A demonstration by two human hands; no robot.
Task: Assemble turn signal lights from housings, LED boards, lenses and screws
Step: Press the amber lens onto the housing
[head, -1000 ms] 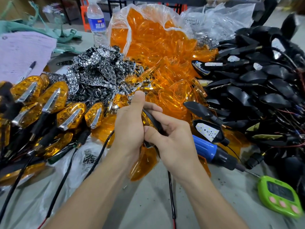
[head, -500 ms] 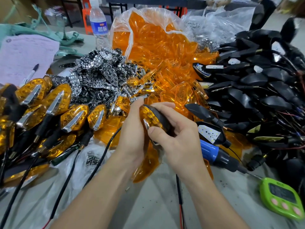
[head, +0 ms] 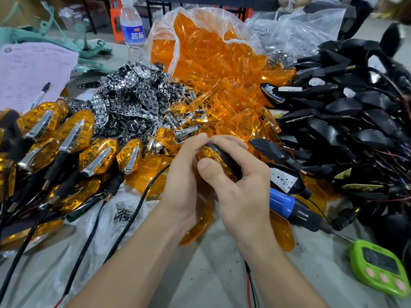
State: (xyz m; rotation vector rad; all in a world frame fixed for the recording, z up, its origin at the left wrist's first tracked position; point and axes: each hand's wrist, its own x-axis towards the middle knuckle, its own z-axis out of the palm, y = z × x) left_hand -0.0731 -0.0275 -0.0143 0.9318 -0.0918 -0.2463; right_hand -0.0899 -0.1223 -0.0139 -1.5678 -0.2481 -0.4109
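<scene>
While one lamp is gripped by both hands: the turn signal light (head: pixel 219 155) is held over the middle of the desk (head: pixel 211 274), toward its near edge, with the amber lens (head: pixel 209 153) facing up and the black housing (head: pixel 230 161) to the right.
Left hand (head: pixel 184 174): curled round the lamp's left side, with fingers folded over its far end.
Right hand (head: pixel 242 196): wrapped under the housing, with the thumb (head: pixel 208 166) laid flat on the lens.
Just changed: a second ago only the housing's dark edge is shown. Half a second ago the lens face is turned up to the camera. Now that face is mostly covered by thumb and fingers.
Meaning for the task: the lens is judged to be pressed into its housing. Whether it is fully seated cannot be told, as the seam is hidden.
Screwdriver (head: pixel 287 204): laid just right of the right hand, untouched. The screws (head: pixel 122 215) are heaped beside the left forearm, so fastening is judged not yet done.
Finished lights (head: pixel 77 134): rowed along the left edge.
Loose lenses (head: pixel 211 70): spilled from a clear bag (head: pixel 211 14) at the far edge.
Empty housings (head: pixel 347 121): piled along the right edge.
Unchanged: the piles, the screwdriver and the green timer (head: pixel 378 271) at the near right corner are found where they were.
</scene>
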